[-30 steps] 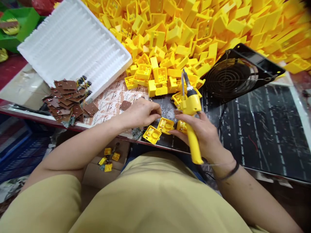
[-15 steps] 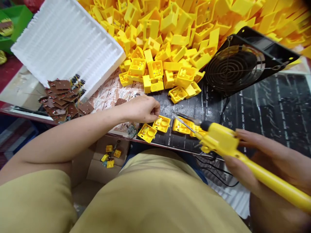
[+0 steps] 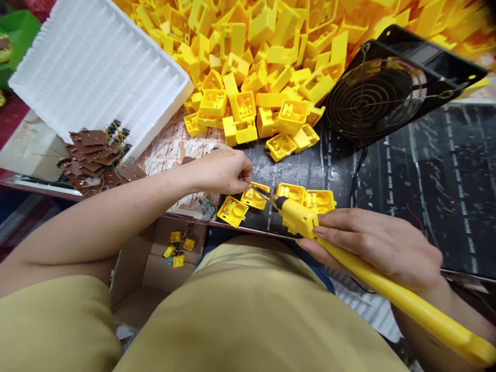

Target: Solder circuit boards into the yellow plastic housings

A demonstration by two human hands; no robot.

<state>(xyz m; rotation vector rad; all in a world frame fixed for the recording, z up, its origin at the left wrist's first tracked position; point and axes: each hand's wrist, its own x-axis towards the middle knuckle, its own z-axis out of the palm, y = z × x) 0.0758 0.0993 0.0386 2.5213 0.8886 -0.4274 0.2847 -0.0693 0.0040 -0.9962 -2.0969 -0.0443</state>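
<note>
right hand (image 3: 387,245) gripping the soldering iron (image 3: 364,268), left hand (image 3: 227,170) pinched, contents unclear; one slip could scorch the yellow case (image 3: 253,200)!

Even, whitish light falls over the bench, apparently from above, leaving the ribbed white foam tray (image 3: 96,67) nearly washed out and putting pale glare on the glossy black sheet (image 3: 426,165), while the cardboard box (image 3: 132,268) below sits in dim shadow. The middle is fairly crisp — but the heap of yellow housings (image 3: 248,62) smears softly towards the darkened upper-right corner. Wide-angle stretching enlarges the sleeve (image 3: 58,320) and the near end of the yellow power tool (image 3: 380,274).
</note>
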